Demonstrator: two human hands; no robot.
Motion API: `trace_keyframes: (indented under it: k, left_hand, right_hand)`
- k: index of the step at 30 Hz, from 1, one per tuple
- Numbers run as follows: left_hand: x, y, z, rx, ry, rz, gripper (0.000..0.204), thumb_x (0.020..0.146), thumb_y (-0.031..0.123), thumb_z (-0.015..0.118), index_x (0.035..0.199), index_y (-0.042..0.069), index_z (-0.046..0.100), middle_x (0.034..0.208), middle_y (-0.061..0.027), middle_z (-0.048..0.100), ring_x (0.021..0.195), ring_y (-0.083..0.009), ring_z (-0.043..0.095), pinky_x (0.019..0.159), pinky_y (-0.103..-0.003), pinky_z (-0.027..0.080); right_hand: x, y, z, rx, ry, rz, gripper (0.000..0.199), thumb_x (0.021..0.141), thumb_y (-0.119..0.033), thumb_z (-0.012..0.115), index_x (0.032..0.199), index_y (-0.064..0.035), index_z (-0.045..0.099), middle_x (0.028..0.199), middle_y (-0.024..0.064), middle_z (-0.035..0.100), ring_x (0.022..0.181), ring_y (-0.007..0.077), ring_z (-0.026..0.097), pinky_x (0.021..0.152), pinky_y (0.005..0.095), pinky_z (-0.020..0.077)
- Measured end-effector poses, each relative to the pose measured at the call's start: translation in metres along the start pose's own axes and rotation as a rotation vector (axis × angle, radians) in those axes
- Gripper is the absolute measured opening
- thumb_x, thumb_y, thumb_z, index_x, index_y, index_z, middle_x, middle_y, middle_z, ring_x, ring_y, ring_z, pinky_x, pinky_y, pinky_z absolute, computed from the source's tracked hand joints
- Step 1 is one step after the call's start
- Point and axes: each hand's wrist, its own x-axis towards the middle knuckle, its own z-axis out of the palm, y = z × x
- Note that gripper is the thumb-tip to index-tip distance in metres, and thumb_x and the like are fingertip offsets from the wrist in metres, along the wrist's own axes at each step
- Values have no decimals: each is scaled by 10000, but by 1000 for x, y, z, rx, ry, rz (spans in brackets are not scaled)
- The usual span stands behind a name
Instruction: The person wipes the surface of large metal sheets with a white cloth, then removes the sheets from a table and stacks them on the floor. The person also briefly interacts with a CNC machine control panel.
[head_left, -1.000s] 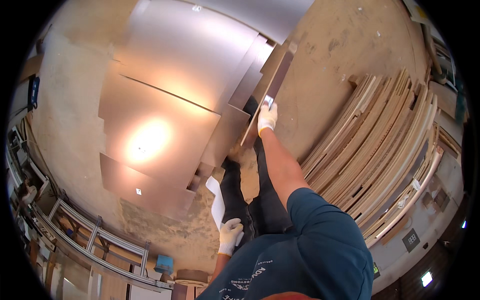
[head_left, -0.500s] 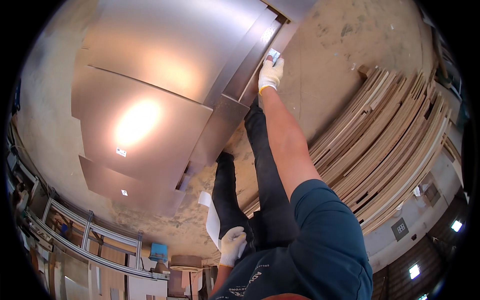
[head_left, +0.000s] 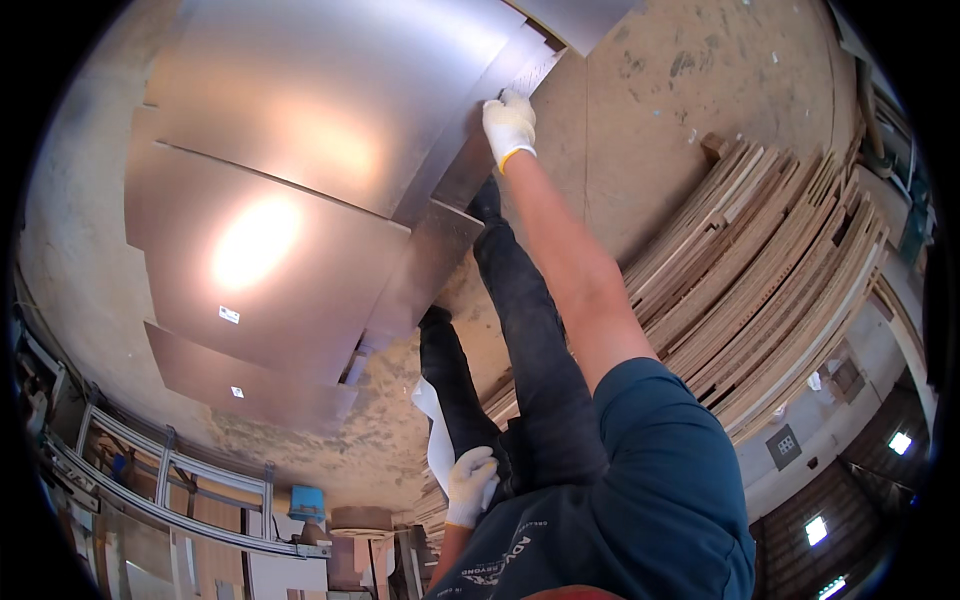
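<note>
Okay, metal frame point(head_left: 168, 482) lower left. Brown panels point(head_left: 300, 110) overlap from left to upper centre, edges staggered. Blue box point(head_left: 307, 503) lower left, contents not visible. Left hand point(head_left: 472, 485), lower centre: fingers curled beside white sheet point(head_left: 438, 442), can't tell if gripping. Right hand point(head_left: 510, 122), upper centre: fingers bent at panels' right edge, grip unclear. Floor point(head_left: 630, 150) strip separates panels from wood stack point(head_left: 760, 290), right.

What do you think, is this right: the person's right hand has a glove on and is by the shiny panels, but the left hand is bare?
Not quite: the left hand wears a whitish glove too, as the head view shows. The gloved right hand is by the shiny panels.
</note>
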Motion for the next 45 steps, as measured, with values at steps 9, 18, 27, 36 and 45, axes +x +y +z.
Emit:
trace_keyframes:
  k: [9,18,27,36,45]
  left_hand:
    - [11,-4,16,-92,-13,29,333,905,14,684,1228,-33,624,995,-140,711,741,-184,655,690,-295,541]
    - [9,28,41,-66,-15,-9,343,900,17,696,1229,-44,619,996,-144,711,737,-188,651,689,-290,535]
    - [12,35,59,-81,-63,-1,351,908,21,693,1242,-45,606,976,-127,701,705,-165,633,655,-285,525]
    - [-11,58,59,-26,116,433,385,900,24,694,1263,-47,588,942,-95,678,684,-146,631,622,-276,521]
    - [-47,-61,-64,-478,561,981,404,867,117,746,1241,3,642,1064,-111,714,981,-193,686,895,-332,547]
  right_hand:
    - [68,-8,-40,1264,81,452,344,924,-179,560,1251,-80,523,1175,109,584,1054,245,598,963,407,485]
    - [84,2,-50,1450,-132,354,460,961,-160,501,1399,-55,409,1329,169,523,1190,328,560,1048,537,446]
    - [21,27,-82,712,-305,293,229,934,-190,552,1094,-34,602,930,154,694,777,303,672,715,471,533]
    - [-323,-2,-214,-418,-1805,-380,535,973,-529,523,818,-90,785,758,49,742,740,192,703,702,388,526]
    - [-590,28,-179,519,-1644,250,271,1038,-268,520,1151,-47,627,1128,132,684,1030,259,660,889,403,539]
